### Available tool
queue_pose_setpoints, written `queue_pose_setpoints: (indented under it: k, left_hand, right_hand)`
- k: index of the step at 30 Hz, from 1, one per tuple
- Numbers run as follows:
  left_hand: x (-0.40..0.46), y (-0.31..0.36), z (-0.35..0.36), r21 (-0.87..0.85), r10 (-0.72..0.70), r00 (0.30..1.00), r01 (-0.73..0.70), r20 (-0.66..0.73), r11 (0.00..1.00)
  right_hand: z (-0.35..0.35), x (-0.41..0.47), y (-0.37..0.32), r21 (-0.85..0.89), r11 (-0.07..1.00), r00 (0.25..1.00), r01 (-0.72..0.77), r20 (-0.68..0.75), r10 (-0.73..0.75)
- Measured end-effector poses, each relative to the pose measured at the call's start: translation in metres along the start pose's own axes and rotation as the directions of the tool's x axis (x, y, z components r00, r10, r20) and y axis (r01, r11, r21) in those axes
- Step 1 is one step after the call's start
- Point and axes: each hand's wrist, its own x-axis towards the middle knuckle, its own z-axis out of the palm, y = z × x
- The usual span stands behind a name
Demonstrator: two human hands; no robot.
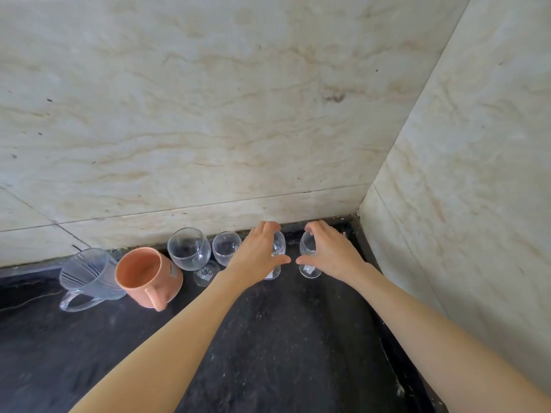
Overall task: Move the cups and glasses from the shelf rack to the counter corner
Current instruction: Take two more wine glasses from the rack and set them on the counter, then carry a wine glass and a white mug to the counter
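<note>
Two clear stemmed glasses stand in the counter corner, each with a hand around its bowl. My left hand [258, 252] wraps one glass [278, 248]; my right hand [329, 248] wraps the other glass [307, 248], nearest the corner. Both glass feet rest on the black counter [283, 338]. Left of them along the wall stand a small wine glass [225, 247], a larger wine glass [188, 248], an orange mug [146, 274] with its handle toward me, and a clear ribbed mug [86, 275]. The shelf rack is out of view.
Pale marble walls meet at the corner [360, 210], closing the counter at the back and on the right. Dark countertop stretches toward me between my forearms and to the left in front of the mugs.
</note>
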Motion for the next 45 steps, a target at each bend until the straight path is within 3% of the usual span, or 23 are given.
queue_pose_setpoints:
  k: [7,14,19,22,27,31,35,41,45]
  left_hand:
    - [0.015,-0.004,0.007,-0.002,0.008,1.000,-0.008,0.007,1.000]
    - [0.015,-0.001,0.006,0.100,0.018,0.999,-0.023,0.047,0.995]
    - [0.001,0.006,-0.006,0.177,0.030,0.995,-0.047,0.096,0.983]
    - [-0.016,0.015,-0.031,0.163,0.042,0.999,-0.044,0.016,0.986]
    - [-0.061,0.022,-0.117,0.271,0.087,0.958,-0.009,-0.273,0.962]
    - [-0.131,0.021,-0.205,0.405,0.113,0.877,0.099,-0.467,0.909]
    - [-0.240,0.003,-0.283,0.491,0.115,0.781,0.263,-0.614,0.830]
    - [-0.467,-0.040,-0.337,0.439,0.000,0.627,0.545,-0.779,0.714]
    - [-0.628,-0.055,-0.336,0.337,-0.110,0.490,0.728,-0.865,0.597]
  right_hand:
    - [0.006,0.008,0.008,0.014,1.000,0.999,0.014,-0.034,-0.013]
    - [0.000,0.007,0.007,0.045,0.999,0.999,-0.009,0.048,0.007]
    - [-0.024,-0.012,0.002,0.072,0.997,0.999,-0.030,-0.037,0.033]
    - [-0.055,-0.026,-0.009,-0.033,0.999,0.993,0.003,-0.114,-0.007]
    - [-0.117,-0.038,-0.069,-0.254,0.962,0.964,0.098,-0.217,-0.156]
    - [-0.154,-0.051,-0.158,-0.337,0.911,0.898,0.237,-0.281,-0.338]
    - [-0.168,-0.078,-0.271,-0.413,0.822,0.786,0.393,-0.314,-0.533]
    - [-0.143,-0.166,-0.450,-0.442,0.674,0.594,0.591,-0.327,-0.735]
    - [-0.097,-0.255,-0.556,-0.417,0.513,0.434,0.750,-0.274,-0.858]
